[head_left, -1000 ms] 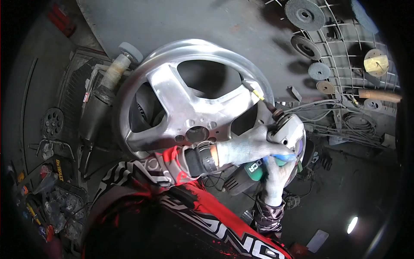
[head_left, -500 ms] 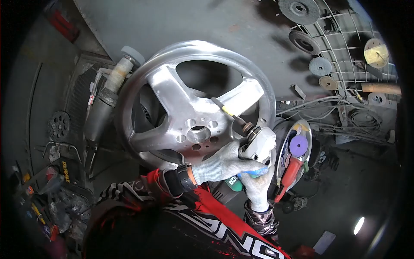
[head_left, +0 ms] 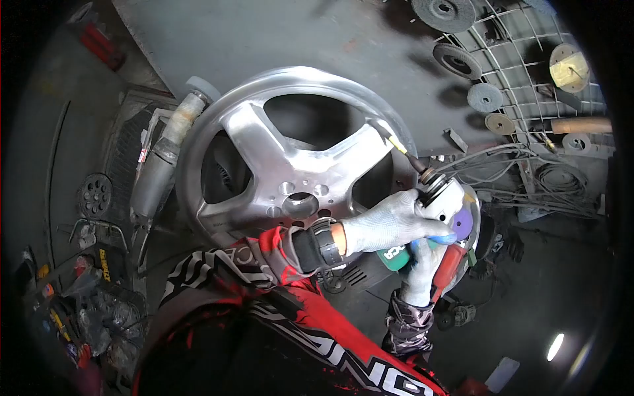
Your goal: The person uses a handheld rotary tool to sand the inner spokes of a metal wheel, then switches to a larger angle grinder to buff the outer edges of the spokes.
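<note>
A silver alloy wheel (head_left: 251, 142) with broad spokes stands in front of me, its hub hole (head_left: 300, 203) near the middle. Both my hands wear pale knit gloves and hold a rotary grinder. My left hand (head_left: 386, 228), on a red and black sleeve, wraps the white head (head_left: 441, 197). My right hand (head_left: 421, 267) grips the green body (head_left: 395, 256) from below. The thin bit with a yellow shaft (head_left: 399, 146) points up and left, its tip against the right spoke near the rim.
A wire rack (head_left: 528, 72) on the wall at the upper right carries several grinding discs (head_left: 444, 12). Cables (head_left: 528, 178) hang below it. A purple disc (head_left: 462, 224) and a red tool (head_left: 446, 264) lie behind my hands. A dusty cylinder (head_left: 165, 155) and DeWalt box (head_left: 105, 259) sit left.
Half a second ago the bit was on the spoke closer to the hub. Both hands have carried the grinder up and right, so the tip is now near the rim.
</note>
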A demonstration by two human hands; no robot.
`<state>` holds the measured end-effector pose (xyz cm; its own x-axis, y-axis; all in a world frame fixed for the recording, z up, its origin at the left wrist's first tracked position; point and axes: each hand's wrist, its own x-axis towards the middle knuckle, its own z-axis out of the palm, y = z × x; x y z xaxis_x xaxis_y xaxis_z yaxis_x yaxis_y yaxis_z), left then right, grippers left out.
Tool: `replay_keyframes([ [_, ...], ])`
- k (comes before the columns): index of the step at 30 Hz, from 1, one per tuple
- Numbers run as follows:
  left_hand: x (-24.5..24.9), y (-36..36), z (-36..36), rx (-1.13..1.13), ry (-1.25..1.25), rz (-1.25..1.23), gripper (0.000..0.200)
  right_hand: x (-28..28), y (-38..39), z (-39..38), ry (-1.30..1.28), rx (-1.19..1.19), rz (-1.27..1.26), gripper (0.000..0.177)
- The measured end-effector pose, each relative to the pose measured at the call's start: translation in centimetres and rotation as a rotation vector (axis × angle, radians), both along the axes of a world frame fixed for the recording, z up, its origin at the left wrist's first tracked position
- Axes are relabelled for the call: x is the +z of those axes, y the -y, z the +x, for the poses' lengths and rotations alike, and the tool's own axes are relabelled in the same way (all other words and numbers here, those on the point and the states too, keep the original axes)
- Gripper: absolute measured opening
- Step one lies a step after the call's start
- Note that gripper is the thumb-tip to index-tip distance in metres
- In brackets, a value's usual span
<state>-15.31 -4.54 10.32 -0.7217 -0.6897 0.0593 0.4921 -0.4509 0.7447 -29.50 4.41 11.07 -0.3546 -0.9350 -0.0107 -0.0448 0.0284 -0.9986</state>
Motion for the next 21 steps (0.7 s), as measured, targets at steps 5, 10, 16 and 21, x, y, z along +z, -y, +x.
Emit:
replay_keyframes([
  [5, -1.9, -2.5, 1.4, 0.033, -0.021, 0.017, 0.045, -2.0, -2.0, -0.7, -0.157, 0.170, 0.127, 0.102],
  [10, -3.3, -4.8, 3.0, 0.070, -0.015, 0.073, 0.042, -3.4, -3.7, 0.4, -0.276, 0.240, 0.175, 0.118],
  [16, -3.3, -6.2, 3.8, 0.107, 0.045, 0.152, 0.049, -4.1, -4.1, 1.2, -0.134, 0.281, 0.215, 0.114],
  [21, -3.4, -6.3, 1.9, 0.174, 0.055, 0.140, 0.052, -4.5, -4.3, 0.3, 0.029, 0.237, 0.243, 0.094],
])
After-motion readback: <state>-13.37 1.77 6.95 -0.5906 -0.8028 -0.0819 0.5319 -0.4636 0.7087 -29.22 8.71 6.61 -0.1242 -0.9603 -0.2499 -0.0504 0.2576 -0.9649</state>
